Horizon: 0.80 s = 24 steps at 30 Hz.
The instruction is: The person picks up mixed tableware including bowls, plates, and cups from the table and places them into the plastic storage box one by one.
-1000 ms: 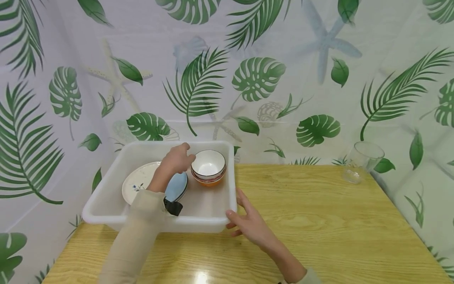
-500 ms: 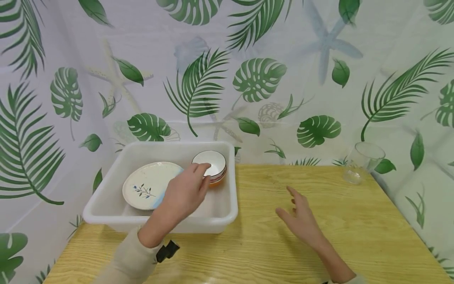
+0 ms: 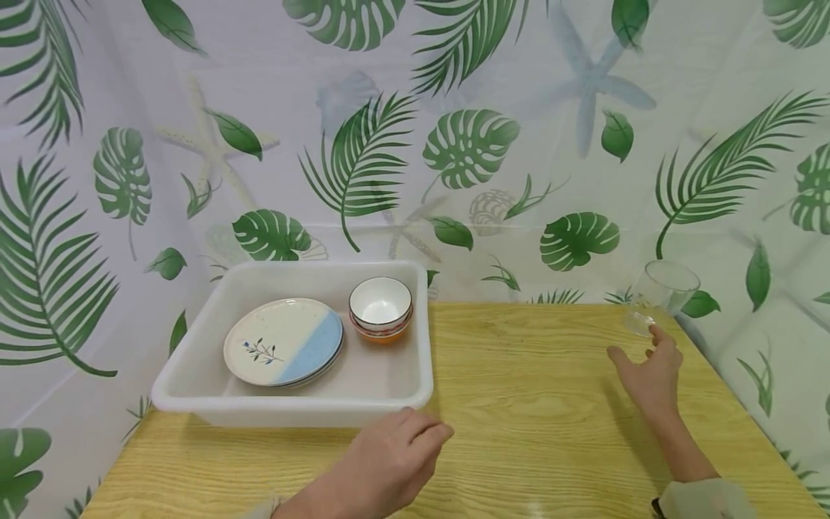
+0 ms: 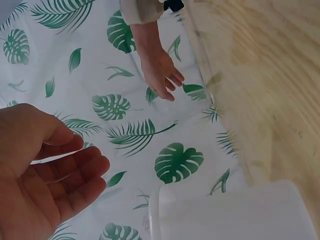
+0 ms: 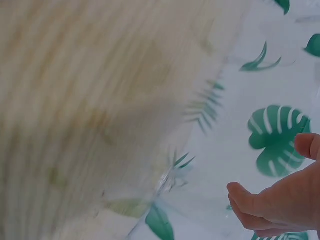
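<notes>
A clear drinking glass (image 3: 663, 288) stands at the back right of the table, against the patterned backdrop. My right hand (image 3: 653, 375) is just in front of it, thumb and fingers spread, holding nothing. In the right wrist view the same right hand (image 5: 280, 200) shows at the lower right, its fingers apart. My left hand (image 3: 382, 461) hangs over the table in front of the white tub (image 3: 292, 417), fingers loosely bent. From the left wrist view, that left hand (image 4: 55, 175) has a gap between thumb and fingers, with nothing in it.
Inside the tub lie stacked oval plates (image 3: 279, 342), the top one cream and light blue. Beside them, at the tub's right end, small bowls (image 3: 380, 306) are nested. The wooden table (image 3: 519, 404) ends on the right at the leaf-patterned cloth (image 3: 765, 346).
My left hand has drawn back out of the tub toward the table's front. The right hand has let go of the tub's rim and moved right, up to the glass.
</notes>
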### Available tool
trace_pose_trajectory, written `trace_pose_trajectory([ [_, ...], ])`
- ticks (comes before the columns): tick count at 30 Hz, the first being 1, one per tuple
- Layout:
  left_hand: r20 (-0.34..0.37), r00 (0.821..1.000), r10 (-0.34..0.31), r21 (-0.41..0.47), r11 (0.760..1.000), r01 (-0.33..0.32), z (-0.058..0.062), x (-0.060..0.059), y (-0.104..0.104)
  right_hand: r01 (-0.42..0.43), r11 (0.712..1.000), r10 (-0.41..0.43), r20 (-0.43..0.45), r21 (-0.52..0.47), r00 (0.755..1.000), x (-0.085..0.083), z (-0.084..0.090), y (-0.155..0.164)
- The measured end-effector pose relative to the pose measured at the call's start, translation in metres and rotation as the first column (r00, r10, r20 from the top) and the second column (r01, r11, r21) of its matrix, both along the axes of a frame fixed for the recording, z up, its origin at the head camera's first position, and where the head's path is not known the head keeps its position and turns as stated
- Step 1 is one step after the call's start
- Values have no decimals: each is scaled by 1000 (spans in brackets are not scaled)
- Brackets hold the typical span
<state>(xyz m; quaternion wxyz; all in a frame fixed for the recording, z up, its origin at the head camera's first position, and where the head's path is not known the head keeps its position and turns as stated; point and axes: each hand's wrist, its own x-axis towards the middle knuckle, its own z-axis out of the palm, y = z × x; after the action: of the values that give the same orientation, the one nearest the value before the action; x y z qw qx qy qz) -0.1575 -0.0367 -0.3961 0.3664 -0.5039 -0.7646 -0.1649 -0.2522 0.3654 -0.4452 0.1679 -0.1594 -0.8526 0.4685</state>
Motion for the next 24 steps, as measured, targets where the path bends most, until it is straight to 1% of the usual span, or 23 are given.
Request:
trace_pose_trajectory([
  [2,35,998,-46,-7,999,46,-6,5,1,74,997,-74,2,-27,997,-8,0,10],
  [5,70,995,-70,-19,997,71,-14,10,1,159,983,-157,22,-93,987,-21,2,27],
  [8,90,993,-74,-49,996,79,-20,15,0,216,961,-207,64,-172,976,-33,5,44],
  [11,104,991,-79,-90,992,89,-24,17,-1,256,938,-236,110,-235,965,-45,8,59],
  [14,133,987,-91,-109,988,106,-28,18,-3,255,932,-229,129,-257,965,-56,10,71],
  [19,189,978,-89,-104,988,110,-33,21,-4,187,965,-160,156,-183,975,-70,16,83],
  [21,221,972,-83,-99,989,107,-34,22,-4,171,970,-144,162,-173,976,-73,19,86],
  [24,260,963,-63,-100,991,91,-35,24,-5,167,970,-138,164,-178,977,-77,23,86],
])
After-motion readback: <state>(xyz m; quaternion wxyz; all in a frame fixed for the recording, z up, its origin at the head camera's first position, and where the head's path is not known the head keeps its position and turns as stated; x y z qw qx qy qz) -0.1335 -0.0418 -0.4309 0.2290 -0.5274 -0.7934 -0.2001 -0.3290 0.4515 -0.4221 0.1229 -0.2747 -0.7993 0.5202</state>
